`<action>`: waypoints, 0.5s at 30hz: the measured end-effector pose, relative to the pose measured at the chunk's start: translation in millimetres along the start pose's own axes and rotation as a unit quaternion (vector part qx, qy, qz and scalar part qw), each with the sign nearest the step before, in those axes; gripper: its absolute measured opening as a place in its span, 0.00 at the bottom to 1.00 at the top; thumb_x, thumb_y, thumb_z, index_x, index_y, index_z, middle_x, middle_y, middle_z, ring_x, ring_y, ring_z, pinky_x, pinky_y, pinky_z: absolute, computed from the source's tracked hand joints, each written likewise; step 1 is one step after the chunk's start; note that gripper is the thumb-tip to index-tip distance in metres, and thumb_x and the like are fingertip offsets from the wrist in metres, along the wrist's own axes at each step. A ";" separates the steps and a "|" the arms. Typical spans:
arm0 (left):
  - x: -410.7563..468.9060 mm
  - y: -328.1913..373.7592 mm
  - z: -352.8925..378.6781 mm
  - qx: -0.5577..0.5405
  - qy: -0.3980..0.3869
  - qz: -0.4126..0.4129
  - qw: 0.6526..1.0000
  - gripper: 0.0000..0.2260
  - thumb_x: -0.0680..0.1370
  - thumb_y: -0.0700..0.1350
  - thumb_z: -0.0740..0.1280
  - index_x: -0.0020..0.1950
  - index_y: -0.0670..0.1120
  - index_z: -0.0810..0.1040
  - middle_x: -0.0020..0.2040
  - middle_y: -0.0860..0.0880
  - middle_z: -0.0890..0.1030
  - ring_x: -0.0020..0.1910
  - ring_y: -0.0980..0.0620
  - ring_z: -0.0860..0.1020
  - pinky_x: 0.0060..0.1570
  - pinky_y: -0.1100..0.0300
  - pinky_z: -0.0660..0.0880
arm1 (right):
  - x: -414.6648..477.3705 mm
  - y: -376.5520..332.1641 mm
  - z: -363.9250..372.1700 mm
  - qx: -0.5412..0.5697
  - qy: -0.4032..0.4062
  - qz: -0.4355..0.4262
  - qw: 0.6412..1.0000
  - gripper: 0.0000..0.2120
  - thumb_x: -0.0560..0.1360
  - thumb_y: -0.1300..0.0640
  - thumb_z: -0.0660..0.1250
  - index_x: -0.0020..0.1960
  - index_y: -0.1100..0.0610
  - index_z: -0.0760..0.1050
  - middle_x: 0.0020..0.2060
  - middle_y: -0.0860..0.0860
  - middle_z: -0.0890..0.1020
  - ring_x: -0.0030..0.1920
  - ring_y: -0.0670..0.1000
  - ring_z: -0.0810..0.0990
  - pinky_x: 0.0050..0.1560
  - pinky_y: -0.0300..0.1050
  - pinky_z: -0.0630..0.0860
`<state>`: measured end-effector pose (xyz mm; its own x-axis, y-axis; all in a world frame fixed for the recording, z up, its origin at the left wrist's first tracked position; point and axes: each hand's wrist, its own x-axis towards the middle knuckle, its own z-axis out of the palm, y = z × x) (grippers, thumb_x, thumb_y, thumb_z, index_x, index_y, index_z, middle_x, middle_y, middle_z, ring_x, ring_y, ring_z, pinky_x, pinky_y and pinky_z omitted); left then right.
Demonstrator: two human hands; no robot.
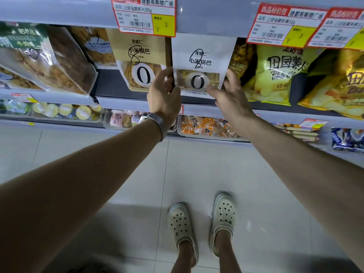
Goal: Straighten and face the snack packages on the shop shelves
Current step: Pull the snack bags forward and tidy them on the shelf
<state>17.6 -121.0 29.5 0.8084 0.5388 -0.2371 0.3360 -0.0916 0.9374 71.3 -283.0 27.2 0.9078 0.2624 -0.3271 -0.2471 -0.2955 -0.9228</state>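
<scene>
A white snack pouch (pixel 202 56) with black lettering and a round "0" window stands upright on the middle shelf, its front facing me. My left hand (pixel 163 93) grips its left edge, fingers curled round it. My right hand (pixel 226 91) holds the pouch's lower right corner, thumb across the front. A tan pouch (pixel 137 56) of the same design stands right beside it on the left, facing forward. Yellow crisp bags (pixel 275 71) lean on the right.
Clear bags of brown snacks (pixel 59 62) lie tilted at the left. The shelf edge (pixel 126 101) runs below the pouches. Red and yellow price tags (pixel 145 16) hang from the shelf above. Lower bins (pixel 206 127) hold small wrapped snacks. My feet stand on the tiled floor (pixel 118 164).
</scene>
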 end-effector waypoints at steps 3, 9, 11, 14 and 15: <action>-1.6 -4.5 -10.4 0.021 -0.004 -0.014 1.000 0.26 0.71 0.35 0.64 0.65 0.54 0.80 0.55 0.49 0.89 0.58 0.44 0.86 0.60 0.41 0.82 | 1.9 -2.6 3.8 0.003 -0.018 0.015 1.000 0.24 0.77 0.51 0.71 0.70 0.44 0.68 0.62 0.39 0.82 0.61 0.42 0.79 0.62 0.51 0.75; -11.5 9.7 -16.2 0.004 -0.016 -0.045 0.999 0.32 0.70 0.37 0.65 0.75 0.49 0.76 0.62 0.48 0.87 0.51 0.61 0.86 0.55 0.54 0.84 | 6.9 -8.9 8.5 -0.017 -0.028 0.046 0.998 0.32 0.71 0.46 0.74 0.71 0.38 0.64 0.64 0.39 0.79 0.65 0.48 0.77 0.65 0.60 0.74; -16.0 15.2 -15.8 0.022 -0.035 -0.036 0.998 0.32 0.75 0.34 0.65 0.80 0.46 0.70 0.68 0.45 0.83 0.44 0.71 0.83 0.45 0.67 0.81 | 6.5 -10.4 8.8 -0.019 -0.041 0.051 0.998 0.33 0.71 0.48 0.74 0.72 0.40 0.63 0.65 0.40 0.79 0.65 0.47 0.77 0.65 0.59 0.75; -23.7 18.8 -20.6 0.078 -0.050 -0.039 0.995 0.28 0.78 0.33 0.64 0.79 0.43 0.71 0.69 0.47 0.82 0.52 0.61 0.84 0.47 0.63 0.81 | 5.0 -15.8 8.1 -0.028 -0.049 0.055 0.997 0.33 0.73 0.50 0.74 0.73 0.44 0.63 0.65 0.43 0.79 0.63 0.48 0.77 0.61 0.53 0.74; -24.9 17.5 -21.9 0.119 -0.053 -0.042 0.991 0.25 0.77 0.36 0.64 0.76 0.41 0.75 0.66 0.48 0.84 0.56 0.53 0.84 0.51 0.58 0.82 | 4.0 -18.0 6.7 -0.039 -0.046 0.055 0.997 0.32 0.74 0.49 0.74 0.73 0.45 0.63 0.64 0.44 0.79 0.63 0.49 0.77 0.58 0.50 0.73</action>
<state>-7.2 -117.6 57.4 0.8143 0.4635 -0.3495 0.4990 -0.2513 0.8293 77.1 -270.5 41.2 0.8411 0.3054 -0.4465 -0.3134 -0.3976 -0.8624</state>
